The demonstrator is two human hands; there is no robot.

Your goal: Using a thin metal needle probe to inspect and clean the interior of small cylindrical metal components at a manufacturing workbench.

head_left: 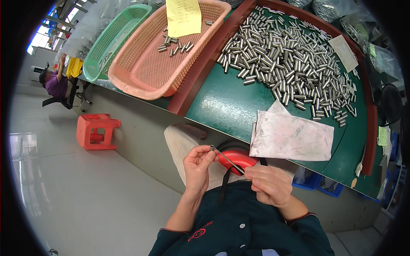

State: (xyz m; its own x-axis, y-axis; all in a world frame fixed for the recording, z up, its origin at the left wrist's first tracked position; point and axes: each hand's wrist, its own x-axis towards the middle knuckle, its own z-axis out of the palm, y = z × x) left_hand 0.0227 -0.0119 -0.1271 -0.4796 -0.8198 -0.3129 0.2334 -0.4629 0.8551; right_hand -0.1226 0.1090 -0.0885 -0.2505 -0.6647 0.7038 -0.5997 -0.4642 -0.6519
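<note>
My left hand [198, 167] is closed, with thumb and fingertips pinching a small metal cylinder [212, 147]. A thin metal rod [229, 161] slants from that cylinder down to my right hand [270, 183], whose closed fingers grip its lower end. The rod's tip meets the cylinder; whether it goes inside is too small to tell. Both hands are over my lap, just in front of the table edge. Beyond them, many shiny metal cylinders [290, 59] lie heaped on the green tabletop [218, 100]. A stained, folded white cloth [294, 136] lies at the table's near edge.
An orange-pink basket [171, 87] with several cylinders and a yellow note [183, 19] stands left of a red-brown rail [192, 85]. Beside it is a green basket [92, 68]. A red stool [97, 131] and a seated person [57, 85] are at left; blue bins [329, 185] sit below the table.
</note>
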